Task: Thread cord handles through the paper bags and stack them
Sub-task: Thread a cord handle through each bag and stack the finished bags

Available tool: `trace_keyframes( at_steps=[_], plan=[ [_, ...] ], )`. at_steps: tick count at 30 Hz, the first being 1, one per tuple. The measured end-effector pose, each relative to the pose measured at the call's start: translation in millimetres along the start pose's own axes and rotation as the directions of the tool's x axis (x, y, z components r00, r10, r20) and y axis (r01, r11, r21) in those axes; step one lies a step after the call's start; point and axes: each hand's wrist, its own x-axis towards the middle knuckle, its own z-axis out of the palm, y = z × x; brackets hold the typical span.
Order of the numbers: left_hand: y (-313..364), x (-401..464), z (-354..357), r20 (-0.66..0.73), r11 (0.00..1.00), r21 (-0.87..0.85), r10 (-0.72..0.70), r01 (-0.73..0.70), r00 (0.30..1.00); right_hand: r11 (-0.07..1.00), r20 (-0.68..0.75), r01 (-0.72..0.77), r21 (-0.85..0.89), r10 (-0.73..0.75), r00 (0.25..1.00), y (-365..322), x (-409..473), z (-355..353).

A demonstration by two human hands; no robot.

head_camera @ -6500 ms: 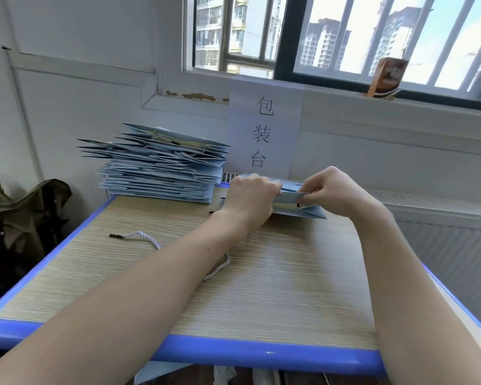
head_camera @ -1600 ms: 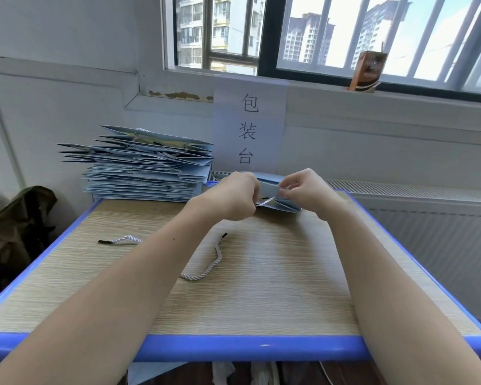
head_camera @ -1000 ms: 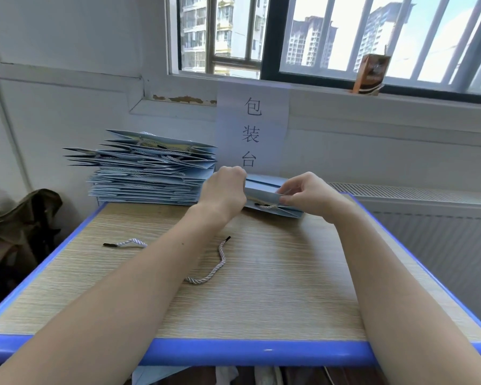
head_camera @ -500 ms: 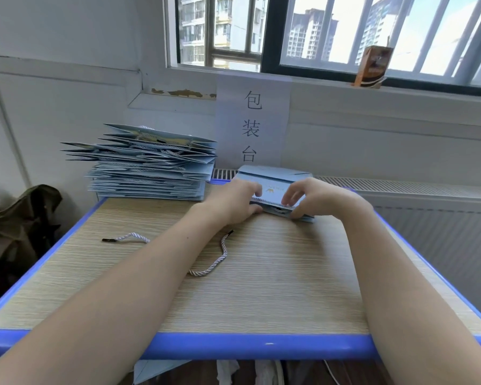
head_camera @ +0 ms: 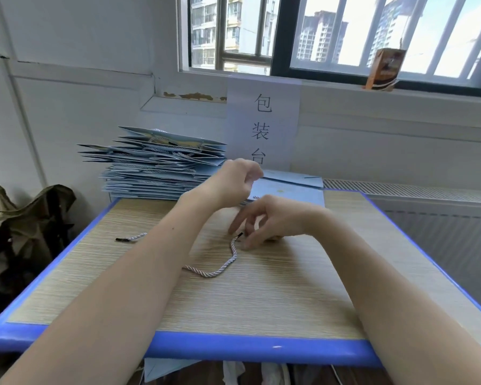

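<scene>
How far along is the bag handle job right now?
Done: a tall stack of bags with cords showing sits at the table's far left. In hand: one flat bag lies at the far edge; the right hand reaches for the black tip of a loose cord; the left hand hovers, curled. Left: thread this cord and stack the bag; how much cord the bag already holds is unclear.
</scene>
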Motion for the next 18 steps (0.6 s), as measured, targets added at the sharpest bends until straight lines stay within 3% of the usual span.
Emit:
trace_keyframes(
  at_steps=[4, 9, 12, 18],
  plan=[
    [-6, -2, 4, 0.036, 0.999, 0.047, -0.017, 0.016, 0.999, 0.997, -0.032, 0.014, -0.074, -0.016, 0.999, 0, 5, 7],
    [-12, -2, 20, 0.151, 0.994, 0.097, -0.061, 0.047, 0.987, 0.969, -0.149, -0.238, 0.063, 0.245, 0.958, 16, -18, -23],
    [-12, -5, 36, 0.251, 0.981, 0.194, -0.042, -0.008, 0.967, 0.944, -0.278, -0.295, 0.149, 0.326, 0.904, 29, -30, -38],
    [2, 3, 43, 0.172, 0.883, 0.438, 0.102, -0.169, 0.98, 0.938, -0.326, -0.295, 0.184, 0.341, 0.882, 28, -28, -39]
  ],
)
